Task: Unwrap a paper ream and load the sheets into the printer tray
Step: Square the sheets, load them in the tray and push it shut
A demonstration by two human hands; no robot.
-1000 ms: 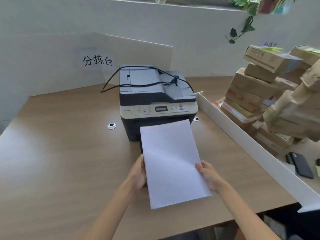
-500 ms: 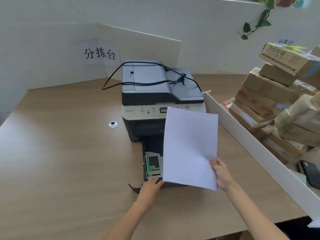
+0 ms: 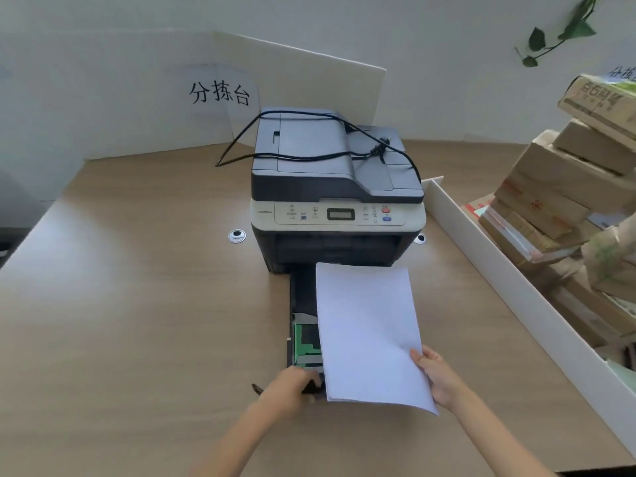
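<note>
A grey and cream printer [image 3: 335, 197] stands in the middle of the wooden table [image 3: 137, 304]. Its black paper tray [image 3: 303, 325] is pulled out toward me, with a green guide showing inside on the left. A white stack of sheets [image 3: 370, 333] hovers over the tray's right part, covering most of it. My right hand [image 3: 435, 376] grips the stack at its near right edge. My left hand [image 3: 292, 390] rests on the tray's front left corner, fingers curled on its edge.
A black power cable [image 3: 309, 154] lies looped over the printer's top. A white partition board [image 3: 516, 287] runs along the right, with piled brown paper reams [image 3: 564, 201] behind it. White boards with a paper sign [image 3: 220, 92] stand at the back.
The stack left the tray in my right hand alone, rose to the right, and has now come down lower over the tray. My left hand went to the tray's front corner.
</note>
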